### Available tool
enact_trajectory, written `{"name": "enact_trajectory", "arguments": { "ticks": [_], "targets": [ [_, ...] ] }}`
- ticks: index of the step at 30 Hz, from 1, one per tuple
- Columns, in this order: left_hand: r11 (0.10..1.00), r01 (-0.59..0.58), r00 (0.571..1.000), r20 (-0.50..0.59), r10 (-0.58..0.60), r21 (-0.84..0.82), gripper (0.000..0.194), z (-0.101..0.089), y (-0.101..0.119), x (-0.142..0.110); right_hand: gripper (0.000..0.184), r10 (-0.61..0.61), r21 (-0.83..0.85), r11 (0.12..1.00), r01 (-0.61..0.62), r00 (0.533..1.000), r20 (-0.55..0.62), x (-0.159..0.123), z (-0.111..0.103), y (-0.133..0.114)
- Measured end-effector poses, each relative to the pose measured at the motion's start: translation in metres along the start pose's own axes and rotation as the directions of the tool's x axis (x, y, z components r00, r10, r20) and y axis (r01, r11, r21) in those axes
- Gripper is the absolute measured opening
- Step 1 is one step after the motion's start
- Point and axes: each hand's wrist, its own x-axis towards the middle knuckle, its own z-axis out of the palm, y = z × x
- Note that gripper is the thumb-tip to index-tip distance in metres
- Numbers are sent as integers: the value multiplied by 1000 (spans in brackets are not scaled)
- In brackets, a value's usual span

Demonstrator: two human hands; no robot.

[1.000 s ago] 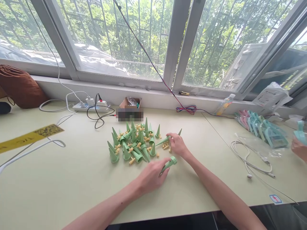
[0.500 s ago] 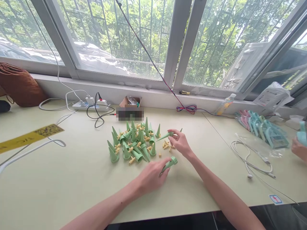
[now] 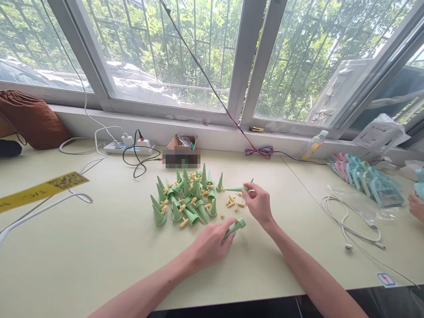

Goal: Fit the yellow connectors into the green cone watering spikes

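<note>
In my left hand (image 3: 212, 244), closed near the front of the table, is a green plastic watering spike (image 3: 236, 226) whose ribbed collar sticks out to the right. My right hand (image 3: 259, 202) pinches a second green spike (image 3: 234, 189) by its wide end, its point aimed left toward the pile. Left of my hands are many green spikes (image 3: 204, 176), some upright and some lying, mixed with small yellow T-shaped valves (image 3: 184, 222). Several loose yellow pieces (image 3: 231, 201) lie between the pile and my right hand. Behind that hand, a green tip shows.
At the back stand a small cardboard box (image 3: 172, 142), a power strip (image 3: 130, 148) and a bottle (image 3: 313, 145). White cables (image 3: 347, 221) and bagged pastel items (image 3: 367, 179) lie right, near another person's hand (image 3: 416, 206). A yellow tag (image 3: 43, 191) hangs at left.
My right hand has moved a little right and away from the pile with its spike, which now lies more level. My left hand still grips its spike in about the same place.
</note>
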Motion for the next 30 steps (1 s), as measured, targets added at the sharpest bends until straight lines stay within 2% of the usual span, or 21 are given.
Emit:
{"name": "enact_trajectory", "arguments": {
  "ticks": [5, 13, 22, 30],
  "targets": [
    [1000, 5, 1000, -14, -5, 16, 28, 0, -2, -1, 26, 37, -77, 997, -31, 997, 72, -3, 7, 8],
    [1000, 6, 993, -119, -4, 10, 24, 3, -5, -2, 28, -41, -251, 965, 76, 989, 143, -3, 3, 11],
    [999, 33, 967, -252, -27, 18, 22, 8, -12, -1, 22, -1, -293, 953, 74, 971, 241, -1, 1, 12],
    [999, 45, 955, -293, -40, 12, 19, 8, -13, -2, 17, 12, -352, 933, 80, 968, 252, -2, 6, 11]
  ]
}}
